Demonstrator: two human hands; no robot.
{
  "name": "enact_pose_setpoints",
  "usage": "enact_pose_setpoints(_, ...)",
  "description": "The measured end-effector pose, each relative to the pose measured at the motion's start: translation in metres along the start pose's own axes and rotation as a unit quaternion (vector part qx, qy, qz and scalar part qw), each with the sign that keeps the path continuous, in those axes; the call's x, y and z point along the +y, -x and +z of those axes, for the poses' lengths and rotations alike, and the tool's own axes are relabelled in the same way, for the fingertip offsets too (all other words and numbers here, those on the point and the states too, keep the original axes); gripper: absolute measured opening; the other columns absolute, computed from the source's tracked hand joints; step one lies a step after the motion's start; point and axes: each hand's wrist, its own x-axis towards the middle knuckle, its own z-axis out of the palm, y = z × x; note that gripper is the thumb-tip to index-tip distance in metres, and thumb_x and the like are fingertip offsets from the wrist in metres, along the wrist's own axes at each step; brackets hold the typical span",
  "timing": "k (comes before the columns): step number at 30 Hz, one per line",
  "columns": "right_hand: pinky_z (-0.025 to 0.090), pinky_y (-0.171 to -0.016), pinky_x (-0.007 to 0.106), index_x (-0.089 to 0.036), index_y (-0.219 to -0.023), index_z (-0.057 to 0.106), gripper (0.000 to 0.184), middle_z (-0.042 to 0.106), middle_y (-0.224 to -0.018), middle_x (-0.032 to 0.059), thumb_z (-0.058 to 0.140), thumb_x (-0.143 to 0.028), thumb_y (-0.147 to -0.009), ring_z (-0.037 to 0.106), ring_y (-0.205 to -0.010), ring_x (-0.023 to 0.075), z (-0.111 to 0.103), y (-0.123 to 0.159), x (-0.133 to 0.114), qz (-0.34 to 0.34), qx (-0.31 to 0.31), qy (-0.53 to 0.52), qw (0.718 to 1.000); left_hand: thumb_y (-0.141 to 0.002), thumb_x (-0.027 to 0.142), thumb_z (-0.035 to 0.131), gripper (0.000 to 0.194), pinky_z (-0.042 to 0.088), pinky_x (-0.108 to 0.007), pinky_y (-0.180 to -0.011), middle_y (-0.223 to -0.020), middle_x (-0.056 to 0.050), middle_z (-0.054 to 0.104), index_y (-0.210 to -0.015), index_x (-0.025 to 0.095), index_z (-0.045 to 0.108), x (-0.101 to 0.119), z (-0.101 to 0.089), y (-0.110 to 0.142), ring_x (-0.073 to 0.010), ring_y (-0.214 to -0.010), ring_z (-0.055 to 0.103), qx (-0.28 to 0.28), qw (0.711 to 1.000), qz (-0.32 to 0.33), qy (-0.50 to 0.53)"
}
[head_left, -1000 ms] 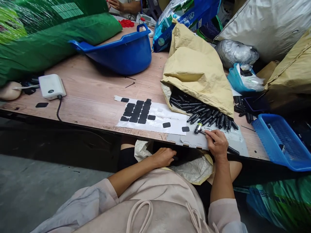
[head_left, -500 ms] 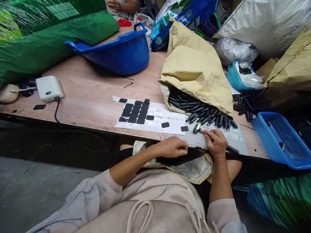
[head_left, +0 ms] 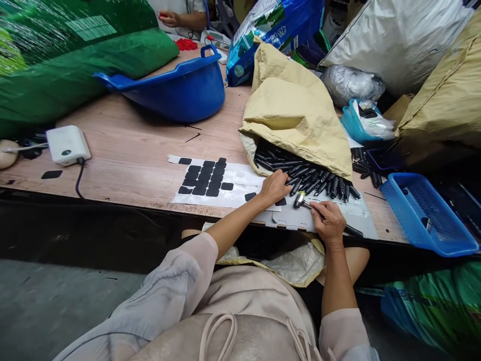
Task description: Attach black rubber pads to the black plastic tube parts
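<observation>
My right hand (head_left: 328,219) is closed around a small hammer (head_left: 299,199) with a shiny metal head and a dark handle. The hammer head rests above a grey board (head_left: 296,216) at the table's front edge. My left hand (head_left: 275,186) reaches to the near left edge of a pile of black pen-like tubes (head_left: 310,176), its fingers curled together; what is between the fingertips is hidden. The tubes spill from the mouth of a tan woven sack (head_left: 296,108). Left of the hand lies a white sheet (head_left: 240,198) bearing rows of black rounded pads (head_left: 205,177).
A blue basin (head_left: 176,93) stands at the back left, beside a green sack (head_left: 86,85). To the right is a blue basket (head_left: 424,213). A white adapter box (head_left: 67,144) sits on the left. Across the table, another person's hand (head_left: 170,19) holds something red.
My left hand has moved forward from the table's front edge to the tube pile. My right hand still holds the hammer in nearly the same place. The whole view has shifted slightly.
</observation>
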Motion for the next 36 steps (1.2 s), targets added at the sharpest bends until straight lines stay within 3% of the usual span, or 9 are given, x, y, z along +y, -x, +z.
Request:
enact_pose_setpoints(4,0.049,-0.077,0.030,-0.028,-0.105,0.081,0.021,0.070,-0.090,0.0023,0.062,-0.028,-0.096,0.062,-0.084,0.0179,-0.001,0.000,0.000,0.009,-0.011,0.000,1.000,-0.089,0.024,0.068,0.016,0.052,-0.033,-0.085,-0.109,-0.007,0.069,-0.104,0.020,0.072,-0.011,-0.010,0.018,-0.0245,-0.105,0.065,0.018,0.999,0.023,0.013)
enact_pose_setpoints(9,0.049,-0.080,0.031,-0.027,-0.107,0.080,0.022,0.070,-0.091,0.0028,0.062,-0.027,-0.095,0.061,-0.086,0.0187,-0.001,0.001,0.000,0.011,-0.020,-0.003,1.000,-0.087,0.024,0.070,0.013,0.051,-0.034,-0.089,-0.097,-0.004,0.069,-0.100,0.021,0.071,-0.047,-0.025,0.048,-0.0231,-0.099,0.063,0.008,0.997,0.066,0.051)
enact_pose_setpoints(14,0.048,-0.079,0.032,-0.026,-0.107,0.080,0.021,0.070,-0.091,0.0031,0.063,-0.027,-0.094,0.060,-0.086,0.0190,0.000,0.000,0.003,0.005,-0.012,0.007,1.000,-0.082,0.022,0.071,0.018,0.051,-0.033,-0.085,-0.094,-0.003,0.067,-0.100,0.021,0.073,-0.075,-0.020,0.057,-0.0209,-0.094,0.063,0.005,0.991,0.092,0.093)
enact_pose_setpoints(19,0.049,-0.081,0.034,-0.026,-0.109,0.079,0.022,0.070,-0.092,0.0044,0.061,-0.028,-0.096,0.060,-0.086,0.0197,-0.005,-0.003,0.000,-0.009,-0.017,0.001,1.000,-0.083,0.032,0.076,0.017,0.049,-0.032,-0.084,-0.096,-0.002,0.067,-0.097,0.023,0.074,-0.077,-0.012,0.054,-0.0214,-0.098,0.062,0.021,0.990,0.099,0.101)
enact_pose_setpoints(25,0.052,-0.090,0.036,-0.024,-0.122,0.073,0.028,0.071,-0.101,0.0079,0.055,-0.025,-0.101,0.065,-0.097,0.0217,-0.012,-0.012,-0.043,-0.002,0.008,-0.057,0.998,-0.085,0.032,0.076,0.015,0.048,-0.032,-0.086,-0.098,-0.002,0.068,-0.099,0.025,0.077,-0.078,-0.012,0.053,-0.0212,-0.101,0.061,0.014,0.990,0.106,0.095)
enact_pose_setpoints(29,0.054,-0.090,0.034,-0.025,-0.130,0.069,0.033,0.073,-0.105,0.0082,0.052,-0.022,-0.102,0.067,-0.099,0.0209,-0.004,-0.015,-0.070,-0.010,-0.019,-0.100,0.995,-0.086,0.029,0.077,0.018,0.048,-0.031,-0.087,-0.098,-0.002,0.069,-0.103,0.024,0.077,-0.080,-0.013,0.052,-0.0203,-0.100,0.062,0.016,0.986,0.117,0.115)
enact_pose_setpoints(36,0.055,-0.087,0.033,-0.027,-0.130,0.071,0.035,0.072,-0.101,0.0072,0.049,-0.023,-0.104,0.068,-0.095,0.0195,0.003,-0.025,-0.086,0.002,-0.041,-0.120,0.992,-0.087,0.029,0.075,0.011,0.048,-0.030,-0.087,-0.095,-0.002,0.070,-0.096,0.022,0.076,-0.080,-0.015,0.048,-0.0202,-0.099,0.062,0.012,0.983,0.141,0.118)
